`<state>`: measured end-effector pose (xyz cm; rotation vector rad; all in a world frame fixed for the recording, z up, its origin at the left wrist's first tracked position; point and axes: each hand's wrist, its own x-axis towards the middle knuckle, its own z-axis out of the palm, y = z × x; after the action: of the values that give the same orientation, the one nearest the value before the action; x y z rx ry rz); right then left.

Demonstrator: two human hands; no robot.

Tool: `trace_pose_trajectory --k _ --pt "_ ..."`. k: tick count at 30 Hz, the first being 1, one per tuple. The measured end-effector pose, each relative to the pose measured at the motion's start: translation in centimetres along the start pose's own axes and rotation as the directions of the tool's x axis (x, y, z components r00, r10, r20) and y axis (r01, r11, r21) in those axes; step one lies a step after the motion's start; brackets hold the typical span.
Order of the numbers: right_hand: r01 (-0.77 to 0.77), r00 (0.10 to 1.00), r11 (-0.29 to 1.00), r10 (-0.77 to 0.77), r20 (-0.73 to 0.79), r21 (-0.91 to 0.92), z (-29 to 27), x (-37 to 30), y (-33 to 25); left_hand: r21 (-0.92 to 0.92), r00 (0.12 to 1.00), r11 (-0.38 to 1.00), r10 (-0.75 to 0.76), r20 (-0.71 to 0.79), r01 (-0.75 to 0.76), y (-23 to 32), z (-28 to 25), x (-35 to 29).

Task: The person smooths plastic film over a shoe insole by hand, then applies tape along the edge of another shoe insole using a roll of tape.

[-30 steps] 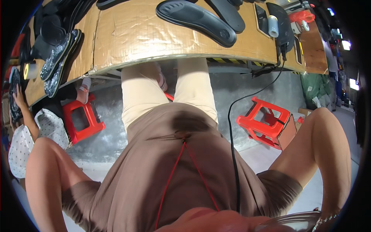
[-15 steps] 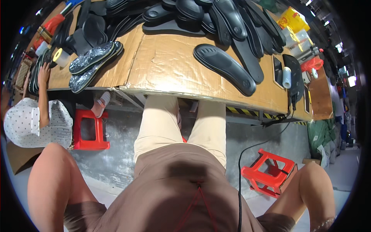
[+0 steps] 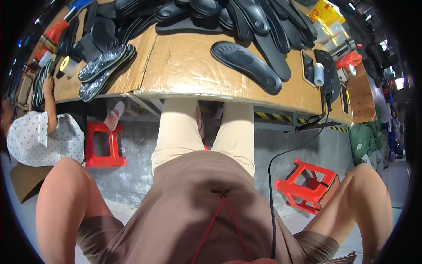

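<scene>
One black insole (image 3: 246,67) lying aslant, both hands out of view

The insole is set on the worktop (image 3: 176,79), ahead of the person and mostly right of the midline. Its long axis is slanted: the broad toe end is turned to the far left, the narrower heel end to the near right, near the front edge. It is placed nearer to the right arm (image 3: 371,198) than to the left arm (image 3: 61,198); both are bent at the elbow. Neither the left hand nor the right hand is shown, so whether fingers are spread, pressed together or pinching anything cannot be told, nor can the exact bearing from hand to insole.

Just behind, a flatter insole (image 3: 274,55) is laid at a steeper slant; whether the two are touching cannot be told. Farther back, a heap of black insoles (image 3: 257,20) is piled. On the left, a glittery pair (image 3: 103,66) is laid; on the right, a pale roll (image 3: 318,75) is placed beside a black case (image 3: 330,72). At far left, a striped stack (image 3: 40,86) is touched by a co-worker's hand (image 3: 48,82).
</scene>
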<state>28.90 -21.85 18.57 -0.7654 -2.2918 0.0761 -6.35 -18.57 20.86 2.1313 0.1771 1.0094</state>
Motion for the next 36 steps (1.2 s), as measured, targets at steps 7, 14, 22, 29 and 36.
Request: trace_pose_trajectory --k 7,14,22,29,36 --pt "-0.04 0.997 0.999 0.038 0.065 0.018 0.4 0.4 1.5 0.007 0.999 1.0 0.006 -0.049 -0.005 -1.8 0.0 0.1" --pt "-0.091 0.994 0.995 0.088 0.072 0.039 0.4 -0.1 3.1 -0.001 0.999 0.999 -0.047 -0.01 0.047 -4.6 -1.7 1.1" --pt "-0.088 0.993 0.996 0.087 0.082 0.012 -1.6 1.3 3.7 -0.062 0.999 0.997 -0.042 -0.011 0.041 -7.5 -1.9 2.1" --pt "-0.475 0.839 0.854 0.368 -0.4 -0.212 -9.4 1.4 10.4 -0.115 0.999 0.993 0.023 -0.03 -0.027 -10.5 -1.2 3.6" --pt "-0.912 0.265 0.031 0.804 -0.532 -0.408 -6.6 -12.7 31.1 -0.095 0.995 0.994 0.047 -0.085 -0.055 -12.9 0.1 3.2"
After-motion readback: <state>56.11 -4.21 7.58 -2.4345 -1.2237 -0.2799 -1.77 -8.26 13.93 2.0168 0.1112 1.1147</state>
